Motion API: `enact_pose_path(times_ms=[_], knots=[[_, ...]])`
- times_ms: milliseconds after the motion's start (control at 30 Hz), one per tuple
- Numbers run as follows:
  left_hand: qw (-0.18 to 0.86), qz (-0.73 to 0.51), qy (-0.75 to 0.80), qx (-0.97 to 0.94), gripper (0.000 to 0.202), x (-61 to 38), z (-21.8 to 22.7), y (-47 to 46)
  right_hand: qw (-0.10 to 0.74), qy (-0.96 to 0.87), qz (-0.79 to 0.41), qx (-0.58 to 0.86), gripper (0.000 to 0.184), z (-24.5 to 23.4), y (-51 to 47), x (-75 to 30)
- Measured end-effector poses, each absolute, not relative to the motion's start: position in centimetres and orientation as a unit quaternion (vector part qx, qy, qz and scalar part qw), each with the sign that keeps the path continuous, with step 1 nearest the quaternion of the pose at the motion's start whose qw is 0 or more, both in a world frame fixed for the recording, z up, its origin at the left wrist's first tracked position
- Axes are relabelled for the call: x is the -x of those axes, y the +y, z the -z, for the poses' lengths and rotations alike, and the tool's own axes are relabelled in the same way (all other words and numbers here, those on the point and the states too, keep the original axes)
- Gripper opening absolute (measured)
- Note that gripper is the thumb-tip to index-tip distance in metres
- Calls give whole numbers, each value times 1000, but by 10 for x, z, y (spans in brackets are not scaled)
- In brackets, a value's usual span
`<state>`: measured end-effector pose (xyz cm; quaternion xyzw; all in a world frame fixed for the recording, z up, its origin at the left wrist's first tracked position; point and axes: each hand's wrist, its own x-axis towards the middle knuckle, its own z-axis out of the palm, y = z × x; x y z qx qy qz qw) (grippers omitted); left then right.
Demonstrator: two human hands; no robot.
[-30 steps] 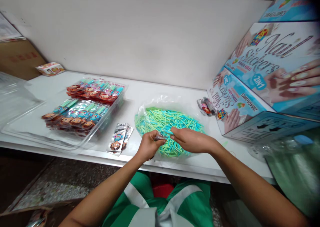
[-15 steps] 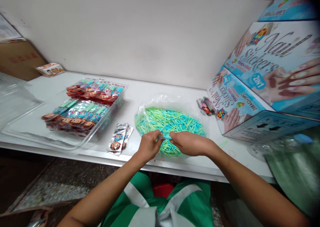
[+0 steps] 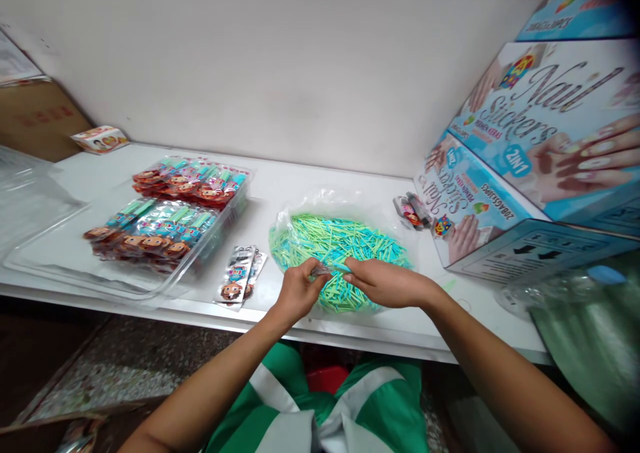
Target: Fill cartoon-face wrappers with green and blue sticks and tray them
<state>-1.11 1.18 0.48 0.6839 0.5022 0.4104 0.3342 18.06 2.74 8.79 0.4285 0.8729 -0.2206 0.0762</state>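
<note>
While left hand (image 3: 299, 290) pinches one packet (image 3: 321, 270), right hand (image 3: 386, 284) touching, one stick heap (image 3: 336, 238)

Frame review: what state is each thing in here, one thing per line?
left hand: fingers pinching small clear packet
right hand: fingers pinching blue stick against the packet
stick bag: open, lying flat, full
tray: uncovered, partly filled
Nail Stickers box: closed

Box top (image 3: 545, 116), tabletop's right edge: "Nail Stickers", "2IN1"
Box side (image 3: 467, 196), facing the tabletop: "Nail Stickers"
</note>
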Motion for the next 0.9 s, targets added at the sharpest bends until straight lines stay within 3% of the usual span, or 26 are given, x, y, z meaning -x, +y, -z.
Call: enact_pose_path(times_ms=[233,433,900], knots=[[435,-410,456,-660,25,11,-2,14,72,868,227,-436,26,-86,26,-183],[462,-435,479,-607,18,9,4,15,67,871,224,-433,28,-84,26,-183],[259,-364,510,-735,13,13,-1,14,126,880,179,-421,28,-86,23,-170]])
